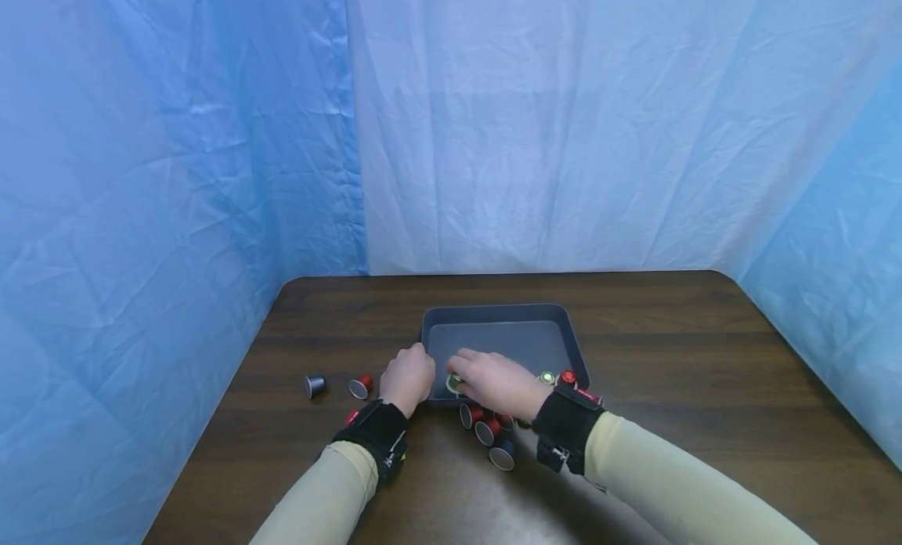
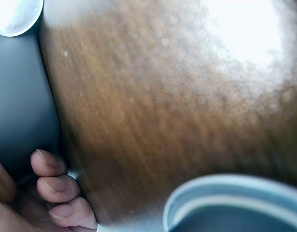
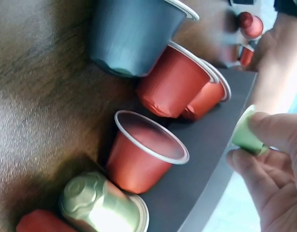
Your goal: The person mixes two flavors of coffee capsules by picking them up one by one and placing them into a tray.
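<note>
My right hand (image 1: 496, 382) pinches a light green coffee capsule (image 3: 247, 133) between thumb and fingers, over the near left part of a grey tray (image 1: 493, 314). At the tray's near left corner, my left hand (image 1: 409, 377) grips its edge, with curled fingers (image 2: 59, 188) against the outer wall in the left wrist view. Below the right hand, a dark blue capsule (image 3: 134, 34) and several red capsules (image 3: 175, 82) lie along the tray's near side. Another green capsule (image 3: 105, 203) lies on its side there.
Left of the left hand, a red capsule (image 1: 361, 387) and a silver-grey capsule (image 1: 315, 386) lie on the brown wooden table (image 1: 676, 357). Near the right wrist are a green capsule (image 1: 547, 378) and a red one (image 1: 567, 377). Blue-white sheets (image 1: 535, 138) surround the table.
</note>
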The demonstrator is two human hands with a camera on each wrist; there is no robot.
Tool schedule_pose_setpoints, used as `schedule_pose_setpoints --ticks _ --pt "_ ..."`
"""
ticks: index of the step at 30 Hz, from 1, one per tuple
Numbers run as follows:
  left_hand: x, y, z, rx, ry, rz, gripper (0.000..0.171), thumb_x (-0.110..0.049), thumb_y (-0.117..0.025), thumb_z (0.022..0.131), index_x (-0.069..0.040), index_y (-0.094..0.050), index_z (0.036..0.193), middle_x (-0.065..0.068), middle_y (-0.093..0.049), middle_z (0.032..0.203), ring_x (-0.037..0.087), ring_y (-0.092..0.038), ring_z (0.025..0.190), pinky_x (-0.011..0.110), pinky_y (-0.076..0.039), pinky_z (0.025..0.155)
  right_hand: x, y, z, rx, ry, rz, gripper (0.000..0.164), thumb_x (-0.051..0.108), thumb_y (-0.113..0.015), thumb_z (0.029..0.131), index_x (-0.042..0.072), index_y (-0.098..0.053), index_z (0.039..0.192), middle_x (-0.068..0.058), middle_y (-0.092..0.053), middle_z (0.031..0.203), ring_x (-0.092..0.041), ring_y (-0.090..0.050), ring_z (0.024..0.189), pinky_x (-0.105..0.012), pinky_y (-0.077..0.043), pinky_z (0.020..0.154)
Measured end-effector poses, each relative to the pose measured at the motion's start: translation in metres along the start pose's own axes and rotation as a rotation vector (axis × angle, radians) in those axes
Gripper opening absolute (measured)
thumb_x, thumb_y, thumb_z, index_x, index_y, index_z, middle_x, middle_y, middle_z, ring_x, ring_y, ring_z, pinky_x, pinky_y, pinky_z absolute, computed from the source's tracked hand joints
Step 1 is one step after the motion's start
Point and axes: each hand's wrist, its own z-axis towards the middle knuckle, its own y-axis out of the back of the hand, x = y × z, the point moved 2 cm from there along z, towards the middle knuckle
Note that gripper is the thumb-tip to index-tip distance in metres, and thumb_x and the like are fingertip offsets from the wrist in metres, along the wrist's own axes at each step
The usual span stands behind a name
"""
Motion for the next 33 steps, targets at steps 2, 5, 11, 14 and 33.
schedule_pose_setpoints --ticks 2,5,11,14,33 --pt "0.000 0.000 0.000 0.004 0.000 -0.005 0.023 -0.024 -0.055 0.104 -0.004 -0.064 0.112 0.009 -0.062 0.086 0.027 -0.061 0.074 0.043 -0.051 0.064 0.000 -0.003 0.001 0.002 0.006 -0.011 0.029 0.011 -0.077 0.092 0.008 -0.068 0.119 -0.002 -0.067 0.105 -0.011 -0.067 0.087 -0.027 -0.058 0.081" --pt "0.000 0.000 -0.001 0.003 -0.003 -0.009 0.023 -0.023 -0.055 0.104 -0.003 -0.064 0.111 0.009 -0.062 0.084 0.027 -0.061 0.072 0.042 -0.050 0.062 0.001 -0.007 0.003 -0.004 0.024 -0.026 0.029 0.012 -0.078 0.090 0.009 -0.069 0.118 -0.001 -0.067 0.103 -0.011 -0.067 0.086 -0.026 -0.057 0.080" --pt "0.000 0.001 -0.002 0.021 -0.008 0.016 0.021 -0.022 -0.057 0.104 -0.003 -0.063 0.109 0.009 -0.060 0.085 0.026 -0.061 0.074 0.043 -0.053 0.065 0.003 -0.011 0.007 -0.046 0.066 -0.083 0.029 0.015 -0.081 0.089 0.012 -0.072 0.116 0.000 -0.070 0.101 -0.013 -0.066 0.092 -0.025 -0.056 0.082" --pt "0.000 0.001 -0.002 0.033 -0.020 0.039 0.019 -0.021 -0.061 0.103 -0.003 -0.063 0.110 0.009 -0.060 0.087 0.026 -0.061 0.075 0.045 -0.054 0.068 0.005 -0.012 0.008 -0.069 0.085 -0.115 0.030 0.017 -0.081 0.088 0.013 -0.072 0.117 0.001 -0.072 0.102 -0.013 -0.066 0.094 -0.026 -0.055 0.085" --pt "0.000 0.001 -0.003 0.021 0.008 0.001 0.022 -0.023 -0.055 0.105 -0.003 -0.063 0.110 0.009 -0.060 0.085 0.026 -0.061 0.073 0.043 -0.053 0.065 0.000 -0.019 0.012 -0.039 0.046 -0.113 0.026 0.020 -0.080 0.090 0.013 -0.071 0.113 0.002 -0.074 0.099 -0.014 -0.066 0.089 -0.032 -0.054 0.087"
